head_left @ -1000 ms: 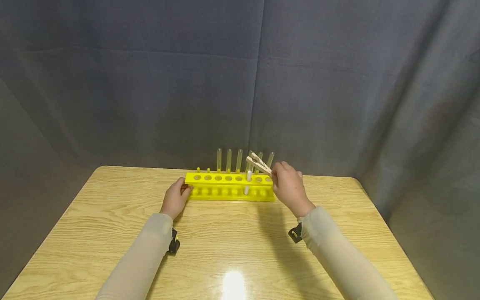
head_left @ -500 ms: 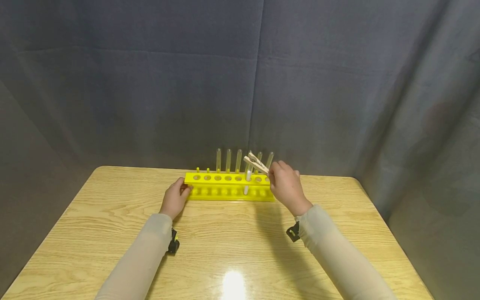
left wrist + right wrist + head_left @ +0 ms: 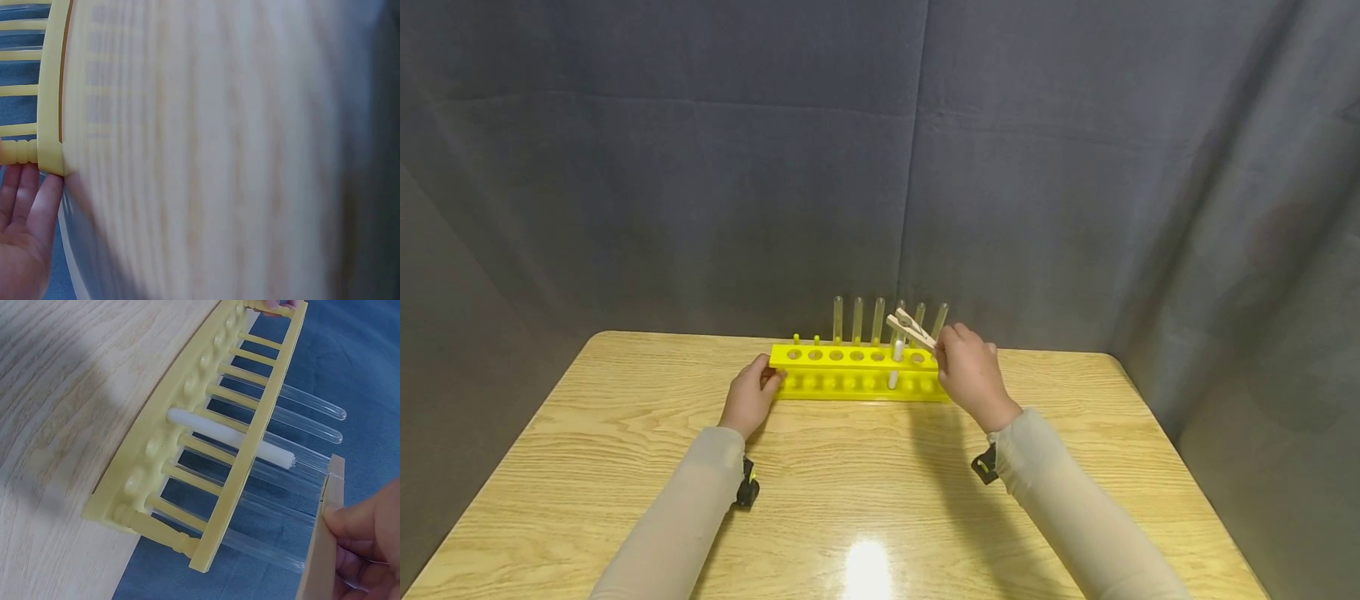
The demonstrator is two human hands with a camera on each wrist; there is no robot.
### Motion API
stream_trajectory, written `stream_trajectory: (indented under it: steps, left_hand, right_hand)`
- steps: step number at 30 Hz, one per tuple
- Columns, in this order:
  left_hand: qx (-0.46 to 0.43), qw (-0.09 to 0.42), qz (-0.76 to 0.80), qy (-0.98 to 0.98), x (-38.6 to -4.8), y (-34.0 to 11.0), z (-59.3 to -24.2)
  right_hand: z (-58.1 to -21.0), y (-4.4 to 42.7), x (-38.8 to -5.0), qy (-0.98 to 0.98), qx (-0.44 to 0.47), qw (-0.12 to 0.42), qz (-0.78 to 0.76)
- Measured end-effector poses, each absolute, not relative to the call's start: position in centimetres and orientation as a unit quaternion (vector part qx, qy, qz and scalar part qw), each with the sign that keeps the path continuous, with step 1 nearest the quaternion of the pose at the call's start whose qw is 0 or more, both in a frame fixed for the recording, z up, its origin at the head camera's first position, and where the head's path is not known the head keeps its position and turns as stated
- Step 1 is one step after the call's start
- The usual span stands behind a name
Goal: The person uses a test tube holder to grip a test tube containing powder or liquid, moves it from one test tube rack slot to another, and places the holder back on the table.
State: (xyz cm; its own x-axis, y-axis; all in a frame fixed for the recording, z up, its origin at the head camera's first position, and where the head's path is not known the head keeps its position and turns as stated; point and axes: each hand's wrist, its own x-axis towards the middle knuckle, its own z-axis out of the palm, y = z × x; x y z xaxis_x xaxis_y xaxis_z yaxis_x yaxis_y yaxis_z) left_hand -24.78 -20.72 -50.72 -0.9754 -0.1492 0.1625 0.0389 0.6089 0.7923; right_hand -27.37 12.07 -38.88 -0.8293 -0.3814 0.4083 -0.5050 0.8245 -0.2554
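Note:
A yellow test tube rack [image 3: 857, 358] stands on the table near its back edge. My left hand [image 3: 751, 396] grips the rack's left end; in the left wrist view its fingers [image 3: 25, 197] lie at the end post. A test tube [image 3: 231, 434] partly filled with white material stands in a hole right of the rack's middle. My right hand [image 3: 973, 375] holds a wooden test tube clamp [image 3: 913, 329] by its handle. The clamp's front end is at the upper part of this tube; I cannot tell whether it pinches the glass.
Several clear test tubes [image 3: 858, 321] stand upside down on the pegs along the rack's back. Two pegs [image 3: 796, 339] at the left are bare. A grey curtain [image 3: 737, 208] hangs behind the wood-grain table [image 3: 850, 467].
My right hand has shifted slightly left, bringing the test tube clamp left against the tube's upper part. My left hand and the rack stay in place.

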Motion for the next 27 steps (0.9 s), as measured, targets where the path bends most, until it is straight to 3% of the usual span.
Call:
stream_trajectory:
  steps: [27]
  left_hand:
    - [0.029, 0.101, -0.44, -0.892, -24.5, -20.6, -50.6]
  right_hand:
    - [-40.1, 12.5, -27.2, -0.946, 0.235, 0.153, 0.163]
